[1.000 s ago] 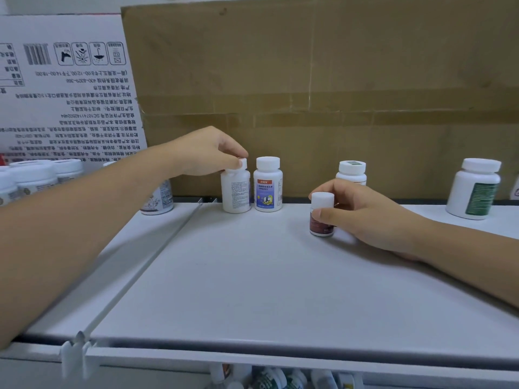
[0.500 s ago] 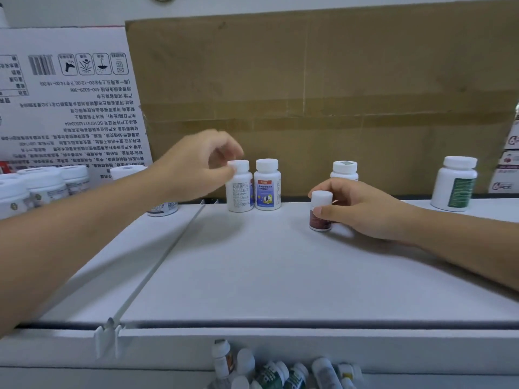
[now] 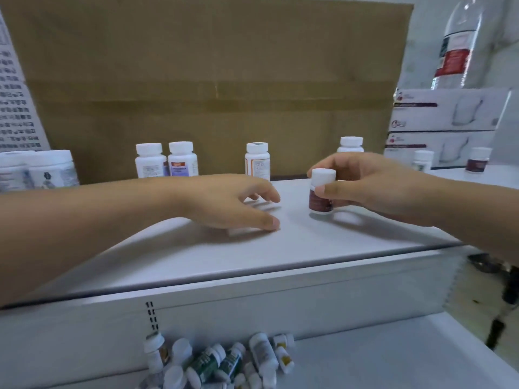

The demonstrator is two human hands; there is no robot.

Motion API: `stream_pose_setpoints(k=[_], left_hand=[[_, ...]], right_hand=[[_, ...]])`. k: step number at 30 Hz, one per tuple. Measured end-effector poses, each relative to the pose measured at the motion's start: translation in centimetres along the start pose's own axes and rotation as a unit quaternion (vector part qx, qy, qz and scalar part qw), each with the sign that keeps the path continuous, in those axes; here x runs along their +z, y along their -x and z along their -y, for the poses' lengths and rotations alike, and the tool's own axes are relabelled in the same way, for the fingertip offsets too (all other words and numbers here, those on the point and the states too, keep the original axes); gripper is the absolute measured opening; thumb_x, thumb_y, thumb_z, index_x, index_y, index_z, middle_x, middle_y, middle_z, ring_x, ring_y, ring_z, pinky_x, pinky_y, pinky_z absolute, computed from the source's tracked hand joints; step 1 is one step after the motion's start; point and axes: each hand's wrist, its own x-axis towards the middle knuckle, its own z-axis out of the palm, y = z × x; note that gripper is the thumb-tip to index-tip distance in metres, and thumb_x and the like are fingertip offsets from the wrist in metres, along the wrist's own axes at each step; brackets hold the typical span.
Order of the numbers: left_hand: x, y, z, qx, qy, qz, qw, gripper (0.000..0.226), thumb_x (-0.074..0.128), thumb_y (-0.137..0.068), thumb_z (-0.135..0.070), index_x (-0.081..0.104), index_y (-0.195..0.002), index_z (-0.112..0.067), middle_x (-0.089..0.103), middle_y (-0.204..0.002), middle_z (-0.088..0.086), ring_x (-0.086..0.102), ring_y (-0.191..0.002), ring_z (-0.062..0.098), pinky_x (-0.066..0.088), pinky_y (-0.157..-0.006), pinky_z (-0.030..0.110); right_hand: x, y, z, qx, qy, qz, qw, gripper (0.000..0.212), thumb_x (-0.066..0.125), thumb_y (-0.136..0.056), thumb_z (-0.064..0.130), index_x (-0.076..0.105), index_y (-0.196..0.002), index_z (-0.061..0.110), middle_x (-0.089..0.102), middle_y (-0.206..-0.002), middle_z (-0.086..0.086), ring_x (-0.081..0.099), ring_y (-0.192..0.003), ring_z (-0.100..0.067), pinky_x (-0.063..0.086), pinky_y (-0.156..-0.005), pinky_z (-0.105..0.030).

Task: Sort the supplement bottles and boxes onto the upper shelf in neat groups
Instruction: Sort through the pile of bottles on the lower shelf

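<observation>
Head view: right hand [image 3: 373, 186] grip held small bottle [image 3: 321, 198] at upper shelf [image 3: 309, 242]; left hand [image 3: 224, 203] loose, empty; bottle pile [image 3: 219, 360] at frame bottom was unsorted.

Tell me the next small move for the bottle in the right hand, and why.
Probably carry it rightward and stand it beside the dark-labelled bottle at the far right. The right hand grips a small bottle whose maroon label looks like a match. The left hand holds nothing.
</observation>
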Motion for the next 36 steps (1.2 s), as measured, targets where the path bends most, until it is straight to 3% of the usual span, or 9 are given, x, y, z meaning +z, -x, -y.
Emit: stream_pose_setpoints(k=[4,7,11,18,22,26,31,33,36], left_hand=[[1.0,-4.6,-5.1,0.028,-0.010,0.026,0.999,0.053,0.054,-0.087,-0.059,0.045,-0.136,-0.040,0.044,-0.137,-0.024,0.040,-0.128,0.000,0.032,-0.109,0.025],[1.5,-8.5,-9.4,0.046,-0.015,0.018,0.999,0.056,0.055,-0.087,-0.058,0.043,-0.138,-0.038,0.043,-0.132,-0.023,0.040,-0.128,0.002,0.033,-0.102,0.021],[2.4,-13.7,-13.8,0.055,-0.009,0.019,0.998,0.056,0.054,-0.088,-0.058,0.043,-0.139,-0.036,0.043,-0.130,-0.022,0.038,-0.128,0.001,0.029,-0.094,0.016],[4.3,-20.6,-18.4,0.038,-0.013,0.025,0.999,0.060,0.049,-0.088,-0.064,0.039,-0.140,-0.036,0.039,-0.142,-0.018,0.040,-0.129,0.005,0.031,-0.108,0.023],[5.1,-23.2,-19.0,0.023,-0.018,0.022,0.999,0.063,0.045,-0.088,-0.066,0.034,-0.141,-0.035,0.033,-0.145,-0.016,0.036,-0.132,0.008,0.030,-0.112,0.031],[6.1,-23.9,-18.9,0.022,-0.018,0.020,0.999,0.051,0.040,-0.091,-0.064,0.035,-0.134,-0.037,0.038,-0.135,-0.016,0.035,-0.126,0.007,0.032,-0.110,0.034],[6.6,-24.1,-18.6,0.030,-0.014,0.007,0.999,0.048,0.040,-0.091,-0.064,0.035,-0.132,-0.039,0.038,-0.130,-0.016,0.034,-0.124,0.007,0.031,-0.110,0.034],[6.6,-24.2,-18.6,0.033,-0.014,0.002,0.999,0.049,0.040,-0.091,-0.063,0.035,-0.132,-0.038,0.039,-0.130,-0.016,0.034,-0.124,0.007,0.030,-0.110,0.033],[6.7,-24.1,-18.7,0.032,-0.015,0.001,0.999,0.052,0.039,-0.089,-0.068,0.035,-0.132,-0.039,0.038,-0.130,-0.017,0.033,-0.124,0.006,0.028,-0.111,0.033]], right_hand=[[-6.1,1.6,-2.4,0.005,0.006,-0.031,1.000,0.020,0.066,-0.086,0.007,0.063,-0.106,0.009,0.072,-0.100,-0.011,0.071,-0.094,-0.024,0.053,-0.088,-0.032],[-11.0,2.1,-4.9,0.021,0.024,-0.046,0.998,0.020,0.067,-0.086,0.009,0.064,-0.106,0.012,0.073,-0.095,-0.006,0.071,-0.093,-0.021,0.052,-0.090,-0.034],[-17.0,2.1,-8.6,0.053,0.036,-0.070,0.996,0.021,0.063,-0.090,0.009,0.062,-0.110,0.011,0.070,-0.105,-0.014,0.068,-0.101,-0.030,0.050,-0.098,-0.043],[-25.0,0.5,-12.5,0.072,0.051,-0.094,0.992,0.020,0.060,-0.091,0.003,0.062,-0.110,0.010,0.071,-0.098,-0.009,0.068,-0.092,-0.022,0.049,-0.099,-0.041],[-26.9,-1.5,-14.6,0.094,0.058,-0.113,0.987,0.019,0.059,-0.089,0.004,0.062,-0.106,0.011,0.070,-0.101,-0.013,0.066,-0.091,-0.022,0.049,-0.099,-0.040],[-27.5,-3.3,-15.8,0.104,0.056,-0.126,0.985,0.022,0.061,-0.088,0.007,0.063,-0.109,0.015,0.068,-0.103,-0.008,0.065,-0.088,-0.017,0.052,-0.089,-0.028],[-27.1,-4.1,-17.2,0.096,0.075,-0.124,0.985,0.018,0.063,-0.084,0.011,0.064,-0.096,0.025,0.071,-0.097,-0.007,0.066,-0.101,-0.025,0.048,-0.100,-0.044],[-27.1,-4.0,-17.5,0.096,0.085,-0.121,0.984,0.018,0.063,-0.085,0.012,0.063,-0.096,0.026,0.071,-0.094,-0.003,0.066,-0.098,-0.022,0.049,-0.099,-0.041],[-27.6,-3.9,-17.3,0.099,0.106,-0.103,0.984,0.021,0.063,-0.087,0.013,0.062,-0.105,0.024,0.069,-0.104,-0.005,0.066,-0.103,-0.025,0.049,-0.098,-0.038]])
